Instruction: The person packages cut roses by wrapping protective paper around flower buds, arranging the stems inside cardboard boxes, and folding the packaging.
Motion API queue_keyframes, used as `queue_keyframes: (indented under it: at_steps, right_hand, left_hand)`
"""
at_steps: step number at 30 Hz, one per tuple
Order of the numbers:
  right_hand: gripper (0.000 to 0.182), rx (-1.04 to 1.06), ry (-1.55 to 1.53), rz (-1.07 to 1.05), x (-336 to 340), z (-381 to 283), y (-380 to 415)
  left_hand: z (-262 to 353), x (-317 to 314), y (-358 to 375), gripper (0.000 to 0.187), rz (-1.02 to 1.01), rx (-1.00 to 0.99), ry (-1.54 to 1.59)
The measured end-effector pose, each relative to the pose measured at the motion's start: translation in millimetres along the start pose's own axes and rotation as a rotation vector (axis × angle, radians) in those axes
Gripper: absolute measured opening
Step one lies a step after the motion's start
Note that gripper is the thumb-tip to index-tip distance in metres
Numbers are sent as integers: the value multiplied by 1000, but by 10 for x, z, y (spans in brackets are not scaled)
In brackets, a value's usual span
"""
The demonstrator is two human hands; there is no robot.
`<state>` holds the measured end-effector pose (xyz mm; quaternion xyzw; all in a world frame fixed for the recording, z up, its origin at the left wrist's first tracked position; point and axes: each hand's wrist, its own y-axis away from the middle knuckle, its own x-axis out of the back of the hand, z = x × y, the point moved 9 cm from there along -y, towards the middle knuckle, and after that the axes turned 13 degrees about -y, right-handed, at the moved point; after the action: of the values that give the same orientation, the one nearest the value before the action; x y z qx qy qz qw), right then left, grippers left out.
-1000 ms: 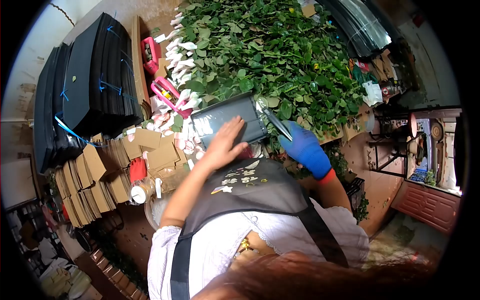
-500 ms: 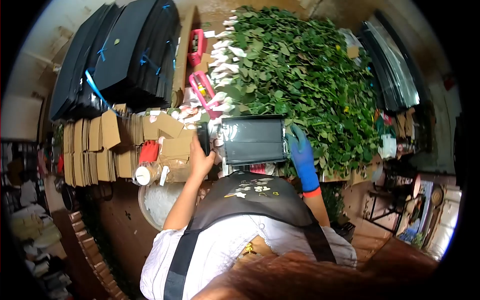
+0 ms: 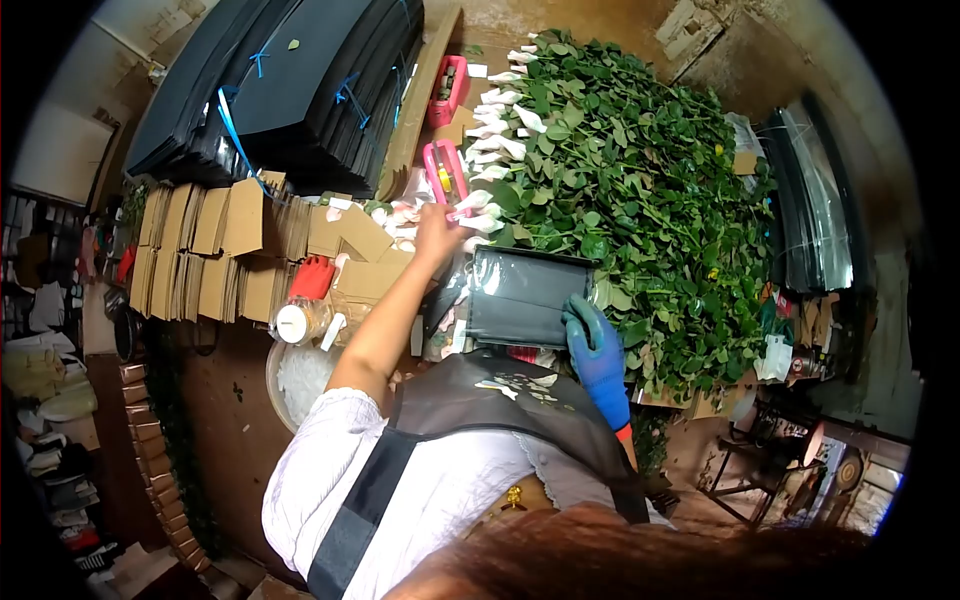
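Observation:
My bare left hand (image 3: 438,235) reaches to the wrapped white flower heads (image 3: 480,212) at the left edge of the leafy stems (image 3: 640,170). Its fingers are partly hidden beside the nearest heads and a pink-handled holder (image 3: 444,170), so their grip is unclear. In front of my body lies a dark sheet under clear plastic (image 3: 520,300). On its lower right corner rests my right hand (image 3: 594,350), in a blue and green glove, fingers extended and apart, holding nothing.
Stacks of cardboard pieces (image 3: 215,275) stand on the left, with large black sheets (image 3: 300,90) behind them. A clear jar with a white lid (image 3: 293,324) is near the table's front edge, above a tub (image 3: 300,383). More wrapped sheets (image 3: 815,200) lean at the right.
My left hand has left the dark sheet's left side and moved up to the flower heads. My right hand has come inward onto the sheet. The view has shifted.

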<state>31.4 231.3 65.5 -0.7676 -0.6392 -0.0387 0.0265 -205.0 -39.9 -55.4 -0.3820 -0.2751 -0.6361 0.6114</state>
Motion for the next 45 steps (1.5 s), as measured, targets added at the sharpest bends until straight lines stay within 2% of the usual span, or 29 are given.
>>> queue_keyframes:
  at_steps: [2,5,6,9,11,12,13,15,16,19,20,23,25,27,29,31,33,35,36,37,39,41,42,43,45]
  right_hand:
    - [39,57,61,-24,0,-15,37]
    - [39,-26,9,-72,4,82,73]
    - [39,-37,-11,-74,14,95,95]
    - [40,-47,-73,-78,0,149,98]
    - [40,-42,-108,-88,-24,189,97]
    - [39,-24,-100,-81,-42,175,84]
    - [38,-7,-93,-71,-84,133,61]
    - [36,23,-56,-74,-160,45,19]
    - [36,35,-27,-89,-196,1,-3]
    - [35,80,31,-114,-265,-69,-25]
    - [35,97,45,-120,-277,-87,-23]
    - [41,17,13,-168,-248,-20,55]
    - [41,25,14,-166,-187,10,105]
    - [41,14,-2,-150,-173,17,87]
    - [41,-36,-33,-115,-189,-15,80]
    - [39,15,65,-96,-183,-144,14]
    - [36,66,103,-29,-168,-263,-15]
    - [35,72,79,-11,-172,-332,-22]
    - [34,79,101,-15,-171,-358,-24]
    - [34,88,122,-20,-173,-387,-25]
    - [34,82,128,-26,-203,-402,-26]
    - [34,99,143,-41,-239,-374,-32]
    - [34,105,145,-47,-263,-381,-32]
    - [35,112,174,-58,-287,-410,-35]
    - [35,128,230,-74,-317,-487,-40]
  left_hand:
    - [-196,-8,-74,39,-30,33,106]
    - [-157,137,-96,39,-58,-169,25]
    - [-222,171,-101,37,-85,-176,80]
    - [-391,226,-96,38,-225,-77,104]
    - [-480,78,-151,47,-356,-86,68]
    - [-502,54,-180,48,-350,-91,111]
    - [-254,209,-132,52,-496,56,372]
    - [-667,-17,-267,56,-364,304,277]
    - [-814,-189,-389,50,-299,258,264]
    - [-612,-126,-450,49,-238,223,138]
    - [-602,-55,-460,43,-132,253,114]
    - [-425,229,-267,43,-47,192,34]
    - [-466,146,37,42,-146,195,-19]
    - [-421,106,311,35,-152,193,-163]
    - [-277,188,297,29,-135,96,-296]
    - [-161,264,257,21,-143,-5,-421]
    - [-211,225,202,28,-206,-61,-499]
    - [81,403,248,28,-360,-144,-501]
    - [349,547,320,27,-405,-124,-354]
    - [722,830,433,30,-320,-220,-137]
    - [998,832,589,31,-390,-177,-3]
    - [1183,653,794,33,-431,-213,-2]
    - [1171,445,891,34,-442,-237,-99]
    - [1204,437,943,37,-392,-225,-188]
    - [1152,383,967,40,-428,-196,-306]
